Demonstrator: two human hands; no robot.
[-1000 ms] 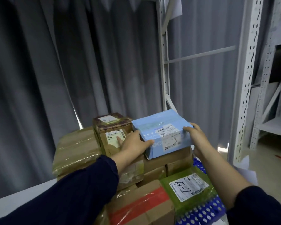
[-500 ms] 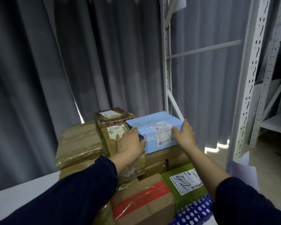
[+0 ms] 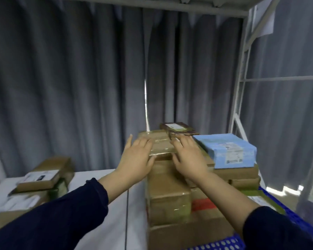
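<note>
- Our left hand [image 3: 136,159] and right hand [image 3: 188,158] are both spread wide, fingers straight, holding nothing. They flank the brown parcel [image 3: 161,147], the left at its eight o'clock and the right at its four o'clock.
- The brown parcel, wrapped in shiny tape, lies flat on top of the stack of cartons [image 3: 168,199], at three o'clock from the white table [image 3: 116,213].
- The frame is blurred here, so we cannot tell whether our palms already touch the parcel or only hover at its sides.
- To do this well, we should close on both sides at once, with thumbs on top and fingers hooked under the lower edge. The tape looks slick, so we judge that a firm squeeze will be needed.
- We should lift straight up. The blue parcel [image 3: 229,150] sits just beside our right hand at three o'clock. The small dark box [image 3: 177,128] at one o'clock seems to rest at the parcel's far corner and could tip.
</note>
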